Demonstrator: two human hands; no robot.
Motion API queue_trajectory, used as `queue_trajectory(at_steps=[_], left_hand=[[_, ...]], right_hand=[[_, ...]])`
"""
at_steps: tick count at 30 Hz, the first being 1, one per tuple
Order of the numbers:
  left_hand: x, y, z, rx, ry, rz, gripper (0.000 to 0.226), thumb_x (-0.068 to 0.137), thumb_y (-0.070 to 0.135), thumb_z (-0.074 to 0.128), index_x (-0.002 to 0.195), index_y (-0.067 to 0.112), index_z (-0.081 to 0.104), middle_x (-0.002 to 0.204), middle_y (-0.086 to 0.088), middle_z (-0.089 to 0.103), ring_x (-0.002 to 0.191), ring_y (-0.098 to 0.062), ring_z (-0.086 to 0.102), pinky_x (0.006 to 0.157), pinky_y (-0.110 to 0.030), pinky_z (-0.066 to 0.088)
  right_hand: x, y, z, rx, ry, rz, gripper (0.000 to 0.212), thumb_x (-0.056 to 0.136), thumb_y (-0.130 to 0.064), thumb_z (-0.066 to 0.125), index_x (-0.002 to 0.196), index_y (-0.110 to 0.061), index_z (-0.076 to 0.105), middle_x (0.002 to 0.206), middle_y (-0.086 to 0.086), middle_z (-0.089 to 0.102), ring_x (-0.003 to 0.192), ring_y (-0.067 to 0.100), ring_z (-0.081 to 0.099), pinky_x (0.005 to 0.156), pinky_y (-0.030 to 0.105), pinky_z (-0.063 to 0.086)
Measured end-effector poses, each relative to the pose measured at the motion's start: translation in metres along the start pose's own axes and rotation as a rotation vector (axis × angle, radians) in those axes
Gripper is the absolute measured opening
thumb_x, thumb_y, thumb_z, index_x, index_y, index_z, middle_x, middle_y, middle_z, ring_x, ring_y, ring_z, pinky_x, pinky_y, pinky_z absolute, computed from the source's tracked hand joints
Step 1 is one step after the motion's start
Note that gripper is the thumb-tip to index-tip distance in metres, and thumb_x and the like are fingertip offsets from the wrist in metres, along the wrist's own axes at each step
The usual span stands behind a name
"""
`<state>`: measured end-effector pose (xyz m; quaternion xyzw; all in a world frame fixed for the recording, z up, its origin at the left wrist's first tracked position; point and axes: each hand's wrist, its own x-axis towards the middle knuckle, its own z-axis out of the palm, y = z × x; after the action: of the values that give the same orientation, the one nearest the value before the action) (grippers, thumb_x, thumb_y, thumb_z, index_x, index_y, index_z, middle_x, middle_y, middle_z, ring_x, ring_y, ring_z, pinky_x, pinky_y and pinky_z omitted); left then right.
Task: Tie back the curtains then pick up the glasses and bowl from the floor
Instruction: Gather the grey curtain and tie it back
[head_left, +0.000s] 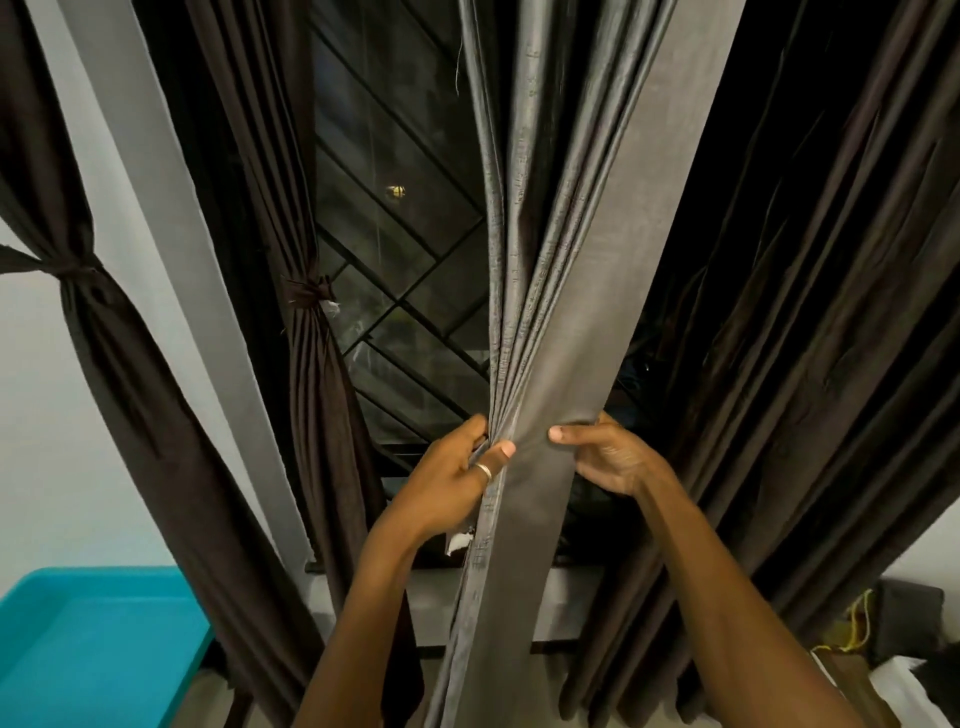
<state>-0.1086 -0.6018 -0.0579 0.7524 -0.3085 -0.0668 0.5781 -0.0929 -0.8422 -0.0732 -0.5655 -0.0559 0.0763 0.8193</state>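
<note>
Both hands, left (451, 475) and right (609, 454), grip the gathered grey fabric curtain (540, 322) before a dark latticed window (395, 218); white wall (47, 415) at left.

The grey curtain (566, 291) hangs down the middle, its folds bunched narrow toward 6 o'clock (a flat band falls below). At 9 o'clock the far-left brown curtain (119, 353) and the left brown curtain (311, 364) are each knotted back. At 3 o'clock the right brown curtain (810, 338) hangs loose in pleats.
</note>
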Motion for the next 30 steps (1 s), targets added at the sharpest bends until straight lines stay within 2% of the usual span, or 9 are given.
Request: queue_trajectory(at_steps=[5, 8, 11, 13, 16, 20, 24, 27, 30], left_hand=[[0.001, 0.001, -0.005, 0.198, 0.134, 0.029, 0.017, 0.103, 0.031, 0.054, 0.092, 0.019, 0.056, 0.088, 0.010, 0.061, 0.079, 0.002, 0.058, 0.069, -0.013, 0.043], [0.005, 0.001, -0.001, 0.354, 0.270, 0.036, 0.035, 0.102, 0.030, 0.055, 0.076, 0.016, 0.038, 0.073, 0.004, 0.040, 0.064, -0.006, 0.039, 0.058, -0.017, 0.032], [0.009, 0.001, 0.007, 0.438, 0.390, -0.003, 0.040, 0.100, 0.036, 0.056, 0.069, 0.025, 0.033, 0.070, 0.003, 0.041, 0.063, -0.013, 0.043, 0.058, -0.030, 0.036], [0.011, 0.002, 0.015, 0.497, 0.485, -0.026, 0.038, 0.097, 0.039, 0.060, 0.069, 0.026, 0.039, 0.070, 0.004, 0.044, 0.064, -0.016, 0.047, 0.056, -0.032, 0.037], [0.014, 0.005, 0.030, 0.582, 0.586, -0.049, 0.027, 0.094, 0.042, 0.065, 0.078, 0.020, 0.060, 0.074, 0.004, 0.054, 0.066, -0.015, 0.053, 0.056, -0.028, 0.036], [0.018, 0.010, 0.046, 0.579, 0.570, -0.047, 0.026, 0.092, 0.040, 0.066, 0.080, 0.018, 0.068, 0.076, 0.004, 0.059, 0.065, -0.014, 0.056, 0.057, -0.028, 0.044], [0.020, 0.010, 0.049, 0.496, 0.477, -0.029, 0.018, 0.092, 0.033, 0.060, 0.084, 0.017, 0.064, 0.083, 0.003, 0.058, 0.073, -0.016, 0.060, 0.065, -0.032, 0.049], [0.019, 0.010, 0.050, 0.426, 0.402, -0.076, 0.029, 0.087, 0.053, 0.054, 0.089, 0.024, 0.058, 0.091, 0.007, 0.056, 0.080, -0.015, 0.060, 0.071, -0.037, 0.053], [0.022, 0.011, 0.056, 0.448, 0.383, -0.127, 0.050, 0.079, 0.075, 0.052, 0.094, 0.027, 0.051, 0.096, 0.009, 0.054, 0.084, -0.014, 0.058, 0.070, -0.036, 0.053]], right_hand=[[0.003, 0.000, 0.001, -0.158, 0.085, -0.006, 0.050, 0.075, 0.002, 0.082, 0.122, -0.007, 0.068, 0.123, 0.015, 0.072, 0.117, 0.034, 0.068, 0.092, 0.042, 0.060], [-0.001, 0.006, 0.006, -0.229, 0.219, -0.066, 0.049, 0.072, -0.011, 0.087, 0.118, -0.009, 0.070, 0.116, 0.009, 0.076, 0.112, 0.030, 0.071, 0.088, 0.039, 0.061], [-0.006, 0.019, 0.018, -0.450, 0.445, -0.210, 0.034, 0.078, -0.025, 0.088, 0.108, -0.022, 0.073, 0.103, -0.005, 0.079, 0.095, 0.013, 0.076, 0.078, 0.028, 0.062], [-0.011, 0.031, 0.030, -0.637, 0.652, -0.314, 0.023, 0.085, -0.026, 0.083, 0.104, -0.022, 0.071, 0.097, -0.010, 0.075, 0.089, 0.010, 0.073, 0.076, 0.025, 0.060], [-0.019, 0.048, 0.051, -0.952, 0.855, -0.487, 0.018, 0.094, -0.020, 0.071, 0.103, -0.005, 0.068, 0.101, 0.008, 0.066, 0.090, 0.023, 0.067, 0.078, 0.035, 0.056], [-0.028, 0.067, 0.076, -1.128, 0.777, -0.511, 0.023, 0.103, -0.019, 0.057, 0.114, 0.001, 0.062, 0.115, 0.012, 0.056, 0.097, 0.026, 0.062, 0.083, 0.040, 0.055], [-0.032, 0.073, 0.086, -1.171, 0.605, -0.492, 0.045, 0.100, -0.026, 0.064, 0.140, -0.009, 0.051, 0.134, 0.007, 0.046, 0.115, 0.018, 0.054, 0.094, 0.033, 0.053], [-0.035, 0.075, 0.085, -1.112, 0.521, -0.435, 0.061, 0.093, -0.028, 0.071, 0.145, -0.014, 0.043, 0.142, 0.003, 0.041, 0.126, 0.013, 0.049, 0.100, 0.028, 0.051], [-0.036, 0.075, 0.088, -0.845, 0.422, -0.384, 0.054, 0.095, -0.033, 0.067, 0.139, -0.013, 0.045, 0.131, 0.005, 0.056, 0.121, 0.017, 0.059, 0.100, 0.037, 0.054]])
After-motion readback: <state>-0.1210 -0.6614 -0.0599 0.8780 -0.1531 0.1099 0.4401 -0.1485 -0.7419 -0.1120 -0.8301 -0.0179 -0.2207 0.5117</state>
